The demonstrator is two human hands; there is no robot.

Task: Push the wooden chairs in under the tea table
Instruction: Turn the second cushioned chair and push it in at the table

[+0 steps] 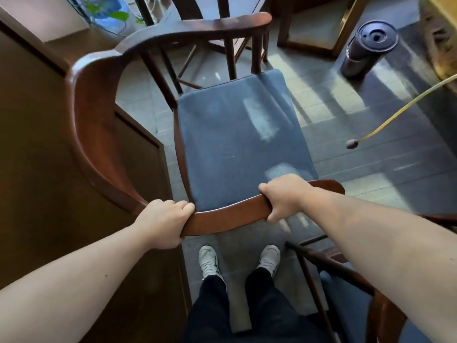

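A dark wooden chair [99,134] with a curved rail and a blue seat cushion [237,144] stands in front of me. My left hand [163,224] grips the rail at its near left part. My right hand [284,196] grips the same rail further right. The brown tea table [49,144] fills the left side, and the chair's rail overlaps its edge. A second wooden chair [346,280] with a blue cushion shows at the lower right, partly hidden by my right forearm.
My feet in white shoes [239,261] stand on the grey tiled floor behind the chair. A dark cylindrical bin [368,48] stands at the far right. A yellow hose [395,115] crosses the right side. More wooden furniture legs [309,43] stand beyond.
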